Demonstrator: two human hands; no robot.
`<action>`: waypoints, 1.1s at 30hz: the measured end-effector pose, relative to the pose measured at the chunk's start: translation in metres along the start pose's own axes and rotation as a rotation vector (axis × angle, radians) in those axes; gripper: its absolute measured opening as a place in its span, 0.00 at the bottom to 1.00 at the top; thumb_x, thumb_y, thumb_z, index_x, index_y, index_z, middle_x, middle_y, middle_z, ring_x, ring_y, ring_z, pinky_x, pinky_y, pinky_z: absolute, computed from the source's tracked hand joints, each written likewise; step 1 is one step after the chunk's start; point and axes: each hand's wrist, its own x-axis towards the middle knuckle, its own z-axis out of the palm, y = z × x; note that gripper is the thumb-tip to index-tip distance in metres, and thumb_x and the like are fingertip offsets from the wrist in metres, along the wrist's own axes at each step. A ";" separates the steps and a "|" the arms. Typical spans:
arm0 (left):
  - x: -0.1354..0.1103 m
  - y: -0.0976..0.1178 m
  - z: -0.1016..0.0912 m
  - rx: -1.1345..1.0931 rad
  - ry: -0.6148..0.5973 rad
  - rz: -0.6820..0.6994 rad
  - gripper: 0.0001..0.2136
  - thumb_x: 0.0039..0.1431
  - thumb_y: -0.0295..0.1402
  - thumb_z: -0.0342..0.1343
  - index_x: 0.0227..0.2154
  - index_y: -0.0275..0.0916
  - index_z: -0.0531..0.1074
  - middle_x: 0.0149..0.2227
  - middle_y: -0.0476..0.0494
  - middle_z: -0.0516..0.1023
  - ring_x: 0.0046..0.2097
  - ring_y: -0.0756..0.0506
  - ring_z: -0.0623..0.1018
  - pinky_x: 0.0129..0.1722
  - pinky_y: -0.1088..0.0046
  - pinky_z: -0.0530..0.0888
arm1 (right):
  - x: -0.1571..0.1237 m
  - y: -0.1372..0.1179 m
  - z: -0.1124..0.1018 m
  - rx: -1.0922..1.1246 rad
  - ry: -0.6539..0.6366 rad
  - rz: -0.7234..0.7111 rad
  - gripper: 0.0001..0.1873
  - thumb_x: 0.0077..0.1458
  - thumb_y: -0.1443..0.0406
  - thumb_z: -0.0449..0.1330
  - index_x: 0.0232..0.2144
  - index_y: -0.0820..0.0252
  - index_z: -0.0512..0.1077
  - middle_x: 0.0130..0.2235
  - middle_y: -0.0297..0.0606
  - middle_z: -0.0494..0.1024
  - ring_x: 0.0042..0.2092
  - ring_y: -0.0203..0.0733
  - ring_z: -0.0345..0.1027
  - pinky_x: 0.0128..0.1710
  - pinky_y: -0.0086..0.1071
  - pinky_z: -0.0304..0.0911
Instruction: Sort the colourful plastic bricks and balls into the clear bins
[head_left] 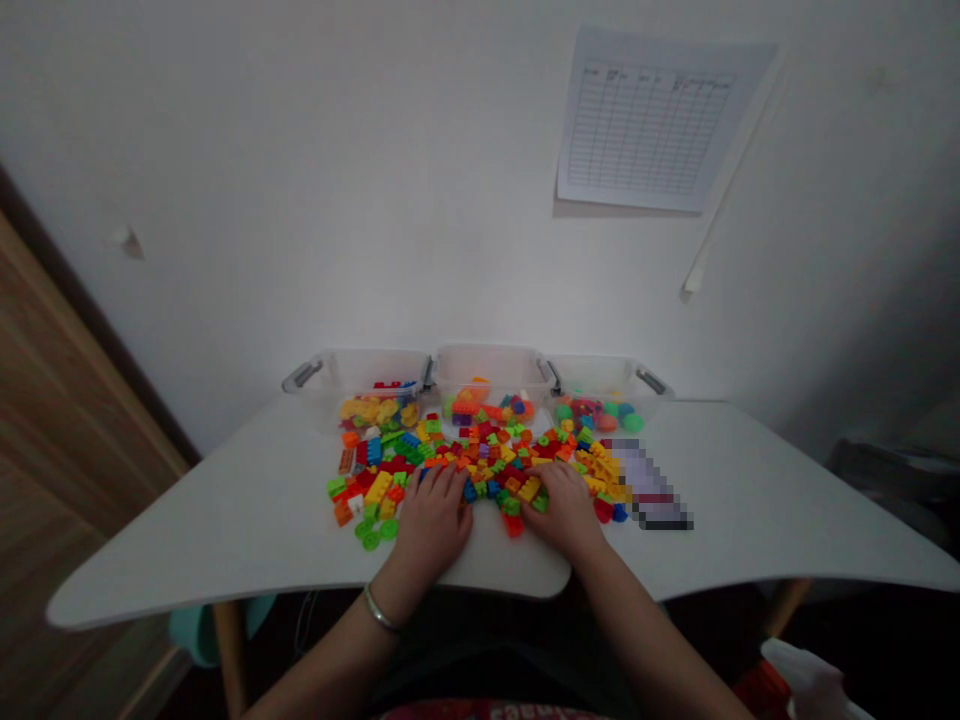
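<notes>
A wide heap of toy building bricks (381,488) in red, orange, yellow, green and blue spreads over the white table. My left hand (433,518) lies on the near edge of the heap, its fingers stretched forward over the bricks and their tips partly hidden among them. A metal bangle (380,608) circles that wrist. On the other side, my right hand (566,505) touches the heap with thumb and fingers apart, beside a yellow brick (529,488). Near its thumb lies a red-orange brick (513,525). Neither hand visibly grips a brick.
Three clear plastic boxes stand along the wall: a left box (360,365), a middle box (491,362) and a right box (600,368), each holding colourful pieces. A pixelated phone-like object (651,485) lies right of the heap. The table's curved front edge (517,592) is close to me.
</notes>
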 end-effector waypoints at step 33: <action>-0.001 -0.002 0.004 -0.020 0.008 -0.004 0.20 0.58 0.34 0.51 0.52 0.37 0.70 0.55 0.38 0.74 0.57 0.37 0.70 0.61 0.50 0.59 | 0.009 0.017 0.014 0.410 0.278 0.103 0.21 0.56 0.60 0.58 0.51 0.56 0.64 0.51 0.47 0.68 0.52 0.49 0.63 0.53 0.50 0.63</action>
